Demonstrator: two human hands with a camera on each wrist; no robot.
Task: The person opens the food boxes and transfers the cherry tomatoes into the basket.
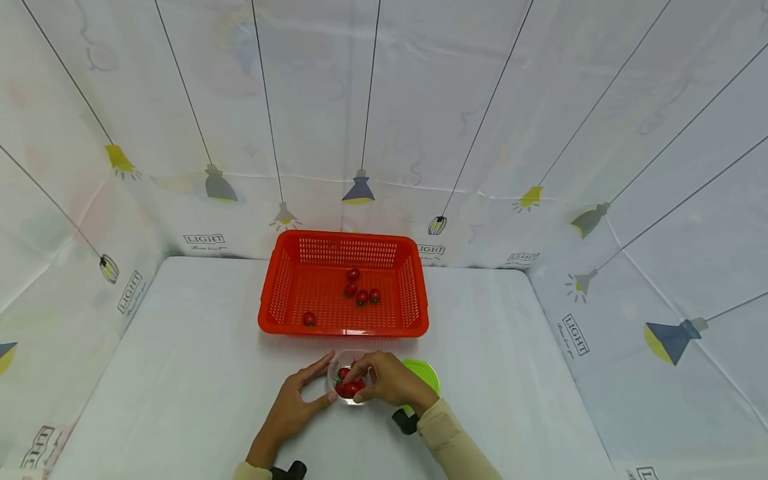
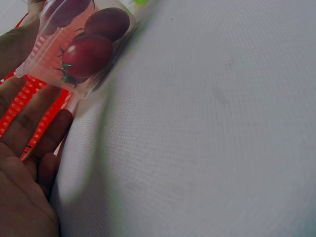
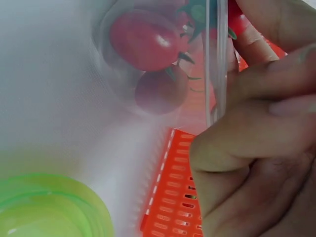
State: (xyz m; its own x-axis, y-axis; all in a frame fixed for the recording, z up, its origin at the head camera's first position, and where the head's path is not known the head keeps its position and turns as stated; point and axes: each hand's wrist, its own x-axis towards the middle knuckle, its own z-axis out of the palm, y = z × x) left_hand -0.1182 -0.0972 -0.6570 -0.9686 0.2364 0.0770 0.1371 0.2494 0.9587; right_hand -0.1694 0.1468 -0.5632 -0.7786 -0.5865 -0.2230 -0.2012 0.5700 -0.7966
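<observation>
So the clear cup point(image 1: 345, 357) sits upright near the orange-red basket point(image 1: 342, 331), mouth up, axis vertical. Left hand point(image 1: 293, 404) loosely clasps its side; right hand's point(image 1: 391, 381) bent fingers reach in, can't tell if they've got a tomato point(image 1: 351, 390).

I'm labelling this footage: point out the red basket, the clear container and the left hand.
Red basket point(image 1: 324, 331), head view: front rim.
Clear container point(image 3: 216, 84), right wrist view: rim.
Left hand point(image 1: 294, 404), head view: back of hand.
</observation>
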